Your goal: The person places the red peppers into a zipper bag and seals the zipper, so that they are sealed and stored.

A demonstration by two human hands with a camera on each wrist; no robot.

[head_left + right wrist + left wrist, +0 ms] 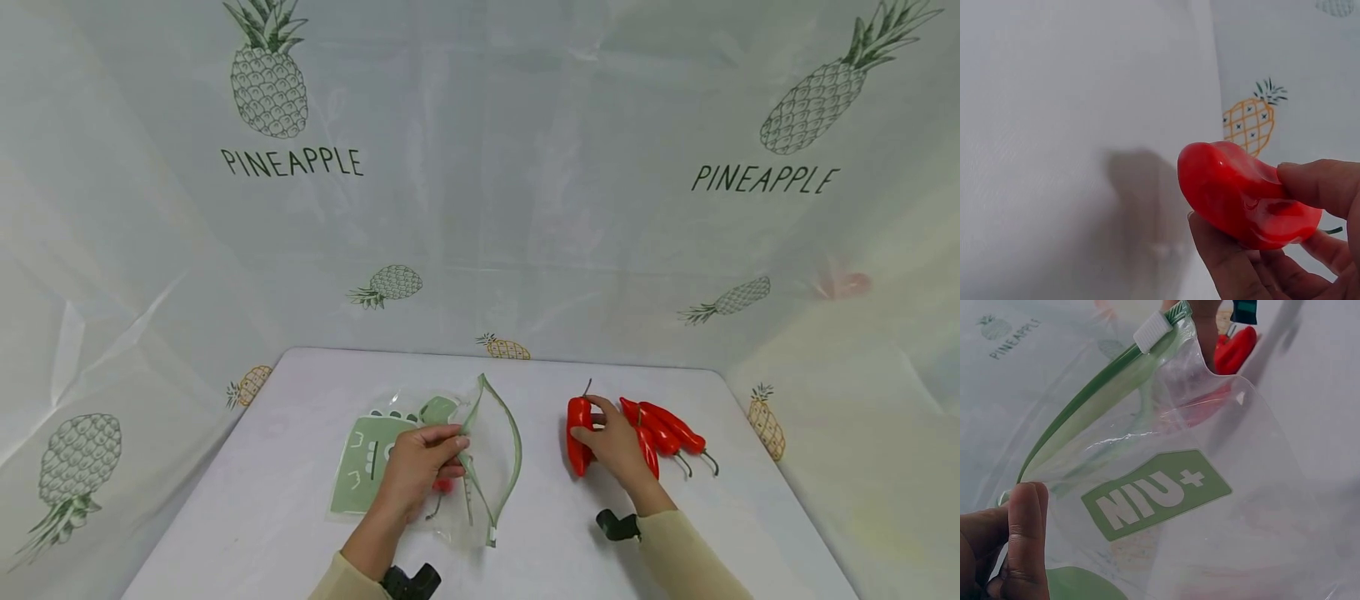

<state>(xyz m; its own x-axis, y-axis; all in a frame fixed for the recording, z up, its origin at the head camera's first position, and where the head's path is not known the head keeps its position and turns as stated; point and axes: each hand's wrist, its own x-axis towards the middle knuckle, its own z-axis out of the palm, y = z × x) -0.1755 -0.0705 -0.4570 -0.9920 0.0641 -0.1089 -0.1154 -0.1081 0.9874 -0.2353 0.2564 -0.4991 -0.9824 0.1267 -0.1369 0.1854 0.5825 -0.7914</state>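
Note:
My left hand [416,468] pinches the mouth edge of a clear plastic slider zip bag [358,471] with green print. The bag's green zip strip [517,442] bows apart, so the mouth gapes. In the left wrist view a white slider [1152,331] sits at the strip's far end, above a "NIU+" label [1157,495]. Part of a red pepper with a stem [442,485] shows at the bag, partly hidden by my left hand. To the right, my right hand [622,448] grips a red chili pepper [579,435] between thumb and fingers, held above the table.
Several more red peppers [678,429] lie in a bunch just right of my right hand, stems toward the near right. The white table [247,508] is backed by a hanging sheet [480,208] with pineapple prints. A dark strap mount [618,525] sits at the right wrist.

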